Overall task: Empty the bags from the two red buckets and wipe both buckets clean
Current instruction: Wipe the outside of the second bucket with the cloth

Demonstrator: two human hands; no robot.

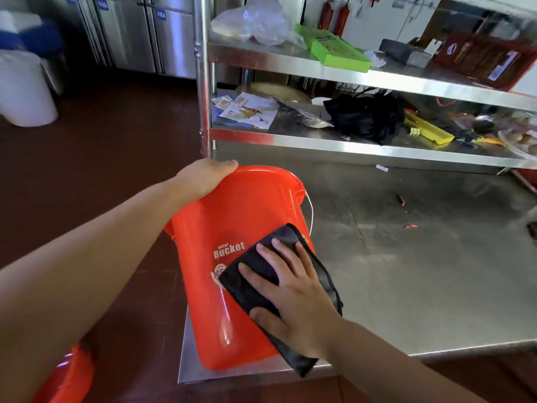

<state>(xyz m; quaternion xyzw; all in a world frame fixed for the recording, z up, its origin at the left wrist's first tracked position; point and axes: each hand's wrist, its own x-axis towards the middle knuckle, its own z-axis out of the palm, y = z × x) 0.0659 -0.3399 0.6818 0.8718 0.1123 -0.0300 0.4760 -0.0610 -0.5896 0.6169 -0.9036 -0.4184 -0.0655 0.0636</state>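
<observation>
While the left hand grips the rim to steady the tilted red bucket at centre frame on the steel table, the right hand presses a dark cloth flat-fingered against its side. Lower left, what seems the second bucket waits.

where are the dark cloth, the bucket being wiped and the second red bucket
dark cloth (255,274): head view, its upper left part, beside the fingers
bucket being wiped (232,205): head view, upper side wall
second red bucket (69,373): head view, rim at bottom left
</observation>
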